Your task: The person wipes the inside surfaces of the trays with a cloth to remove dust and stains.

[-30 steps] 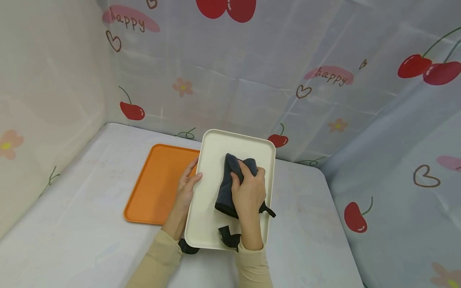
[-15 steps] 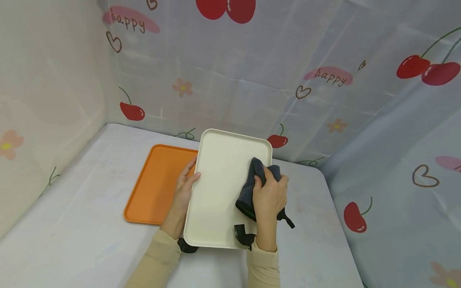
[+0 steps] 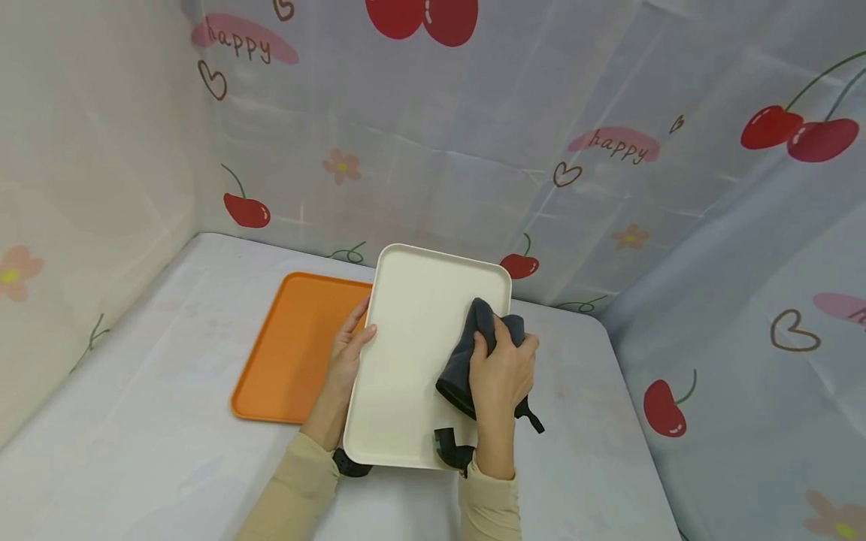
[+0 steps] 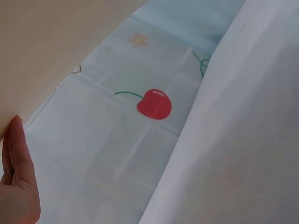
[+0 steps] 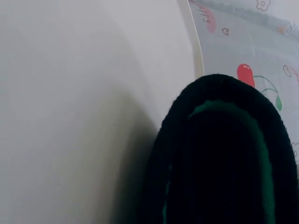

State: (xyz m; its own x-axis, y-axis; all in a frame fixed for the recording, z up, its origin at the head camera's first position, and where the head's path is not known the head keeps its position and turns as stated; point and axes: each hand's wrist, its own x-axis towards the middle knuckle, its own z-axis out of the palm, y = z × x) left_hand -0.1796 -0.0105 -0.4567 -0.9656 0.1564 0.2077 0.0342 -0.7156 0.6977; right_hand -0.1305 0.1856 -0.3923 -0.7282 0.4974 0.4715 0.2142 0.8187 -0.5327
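Observation:
A cream rectangular tray [image 3: 413,338] is held up at a tilt over the table. My left hand [image 3: 343,368] holds its left edge, thumb at the rim and fingers behind; the left wrist view shows those fingers [image 4: 21,149] against the tray's underside. My right hand [image 3: 504,372] grips a bunched dark grey-blue cloth [image 3: 462,368] at the tray's right side. A black loop hangs from the cloth. In the right wrist view the dark folded edge of the cloth [image 5: 219,88] fills the lower right, beside the tray's pale surface [image 5: 70,93].
An orange tray [image 3: 284,361] lies on the white-covered table [image 3: 169,361] to the left, partly hidden behind my left hand and the cream tray. Printed curtains [image 3: 419,150] stand behind the table and at both sides.
My right hand has wiped the cloth rightward from the middle of the cream tray to its right edge, then shifted slightly back left. The left hand keeps its hold, with the tray shifting a little left.

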